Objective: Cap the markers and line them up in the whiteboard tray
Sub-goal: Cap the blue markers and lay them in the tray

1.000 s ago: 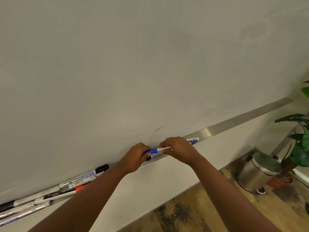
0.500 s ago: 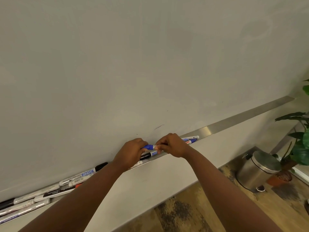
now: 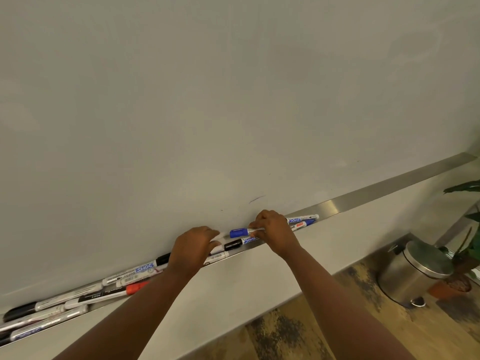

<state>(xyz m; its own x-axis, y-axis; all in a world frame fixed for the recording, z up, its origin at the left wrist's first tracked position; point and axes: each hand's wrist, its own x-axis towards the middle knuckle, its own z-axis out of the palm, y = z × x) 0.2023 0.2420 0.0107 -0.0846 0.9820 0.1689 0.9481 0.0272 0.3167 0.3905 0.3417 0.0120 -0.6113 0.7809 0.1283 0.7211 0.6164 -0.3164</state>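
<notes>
Your right hand [image 3: 272, 233] pinches blue-capped marker [image 3: 240, 232] above tray [image 3: 389, 189] | left hand [image 3: 192, 249] curled, grip unclear | labels unreadable.

Left hand [image 3: 193, 249] has let go of the blue-capped marker [image 3: 240, 232] and dropped toward the tray [image 3: 363, 197]. Right hand [image 3: 271, 229] alone pinches it now. Marker possibly raised slightly.

Two bare forearms showing, no sleeves reaching into view; left hand [image 3: 193, 249] and right hand [image 3: 272, 233] wearing no rings, gloves or watch; nails appearing short and unpainted.
</notes>
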